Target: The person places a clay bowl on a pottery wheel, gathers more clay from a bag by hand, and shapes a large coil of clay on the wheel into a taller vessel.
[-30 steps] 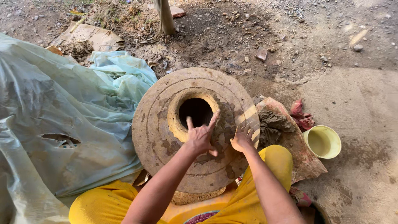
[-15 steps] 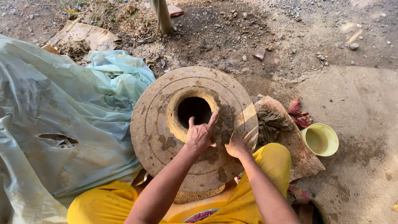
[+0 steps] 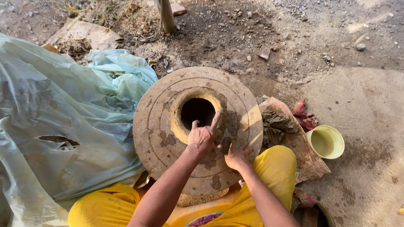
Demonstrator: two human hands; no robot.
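The person sits on the ground with knees in yellow cloth (image 3: 273, 168) on both sides of a large round clay pot (image 3: 168, 138), seen from above. The pot lies directly in front of the body, its wide flat shoulder facing up and its dark mouth (image 3: 198, 112) in the middle, so its axis stands upright.

The right hand (image 3: 236, 156) is the nearer one to the body. It rests flat on the near right part of the shoulder, fingers laid together on the wet clay, and it holds nothing. The left hand (image 3: 203, 136) is further forward, on the near side of the thick rim. Its fingers are pressed on the clay and one finger stretches up along the rim edge, touching it just at the right of the mouth. So the mouth lies straight ahead of the left hand, and the left hand is clearly the closer one to it.

To the right of the pot, a lump of dark clay (image 3: 273, 128) lies on a reddish board (image 3: 307, 162), then a yellow bowl (image 3: 325, 142). To the left spreads a pale plastic sheet (image 3: 63, 117). Beyond is bare ground (image 3: 370, 96) with stones
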